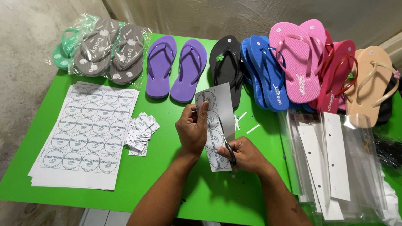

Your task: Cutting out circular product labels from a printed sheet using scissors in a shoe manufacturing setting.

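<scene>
The left hand (191, 130) has its grip clamped on a paper strip (217, 125) of round labels, held above the green worktop (167, 175); the right hand (247, 155) is closed on scissors (228, 146) cutting into it. Cut labels (141, 133) lie piled beside the label sheets (86, 134); purple sandals (176, 69) sit behind.

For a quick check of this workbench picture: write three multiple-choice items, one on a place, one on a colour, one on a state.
1. Where does the pile of cut labels lie?
A. right of the label sheets
B. on the purple sandals
C. under the clear bags

2. What colour is the table?
A. white
B. green
C. blue

3. What does the right hand hold?
A. a sandal
B. nothing
C. scissors cutting the paper strip

Answers: 1 A, the pile sits beside the sheets' right edge. 2 B, bare top is bright green. 3 C, the blades are in the strip that the left hand pinches.
</scene>
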